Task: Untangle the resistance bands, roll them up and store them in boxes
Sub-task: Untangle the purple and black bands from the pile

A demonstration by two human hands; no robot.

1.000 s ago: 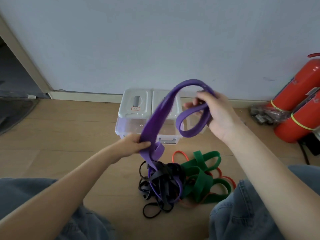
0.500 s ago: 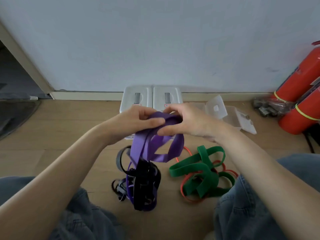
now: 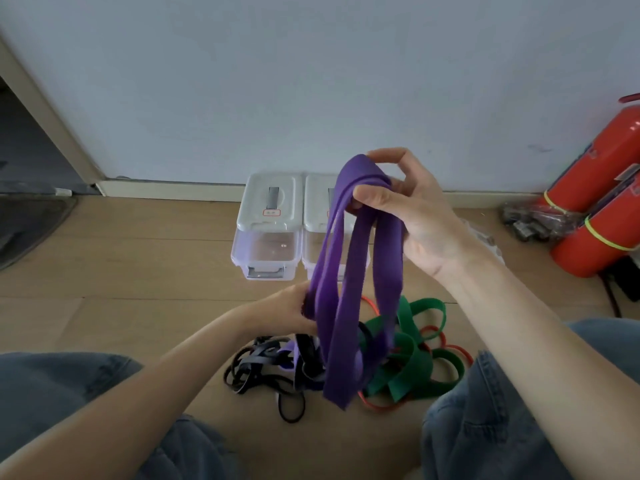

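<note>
An indoor room, its exact kind unclear, is shown from floor level. A light wooden plank floor (image 3: 114, 271) is met by a plain pale wall (image 3: 311, 81) with a white baseboard (image 3: 166, 187). Two red fire extinguishers (image 3: 595, 202) are leaned in the right corner. A doorway (image 3: 24, 143) with a dark mat (image 3: 27, 223) is seen at left.

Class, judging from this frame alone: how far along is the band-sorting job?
Done: nothing stored; both lidded boxes look empty. In hand: the right hand holds up the purple band in hanging loops while the left hand grips a strand. Left: rolling it, then the black, green and red bands.
</note>
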